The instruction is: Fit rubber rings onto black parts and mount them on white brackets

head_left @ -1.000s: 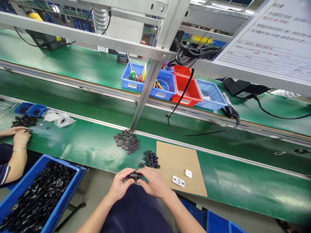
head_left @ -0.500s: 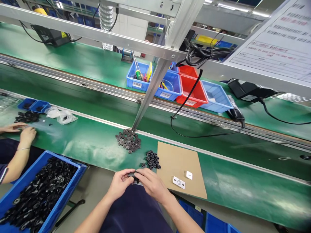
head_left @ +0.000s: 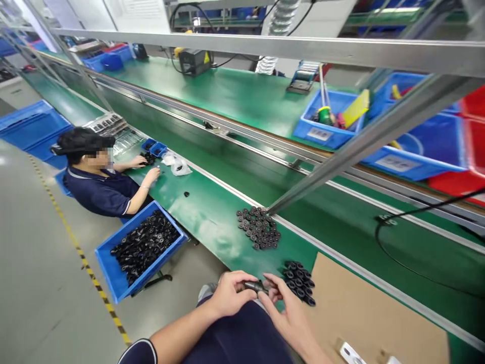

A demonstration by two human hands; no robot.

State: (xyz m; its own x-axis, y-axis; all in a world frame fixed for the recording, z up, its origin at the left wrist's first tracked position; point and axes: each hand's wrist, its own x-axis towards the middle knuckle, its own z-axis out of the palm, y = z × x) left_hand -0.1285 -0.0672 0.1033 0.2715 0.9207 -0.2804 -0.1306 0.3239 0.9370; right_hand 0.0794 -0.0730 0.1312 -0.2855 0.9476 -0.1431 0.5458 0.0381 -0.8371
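Close to my body, at the table's front edge, a small black cylindrical part [head_left: 254,286] lies between my two hands. My left hand [head_left: 232,294] is closed around its left end with thumb and fingers. My right hand [head_left: 285,308] pinches the right end, its fingers curved around it. What the right fingertips cover is partly hidden. Just beyond the right hand stands a cluster of black ring-shaped parts [head_left: 299,283]. Farther off, a pile of small dark round pieces [head_left: 258,228] lies on the green table [head_left: 223,227].
Brown cardboard [head_left: 371,308] with white plates [head_left: 350,353] lies at the right. A slanted metal post [head_left: 341,156] rises behind the round pieces. At left are a blue crate [head_left: 108,268] of black parts and a co-worker [head_left: 98,177]. Blue tool bins [head_left: 329,136] sit on the shelf.
My view has swung to the left, bringing the co-worker fully into sight. Both hands still hold the black part, and the right fingers have spread a little, showing more of it.
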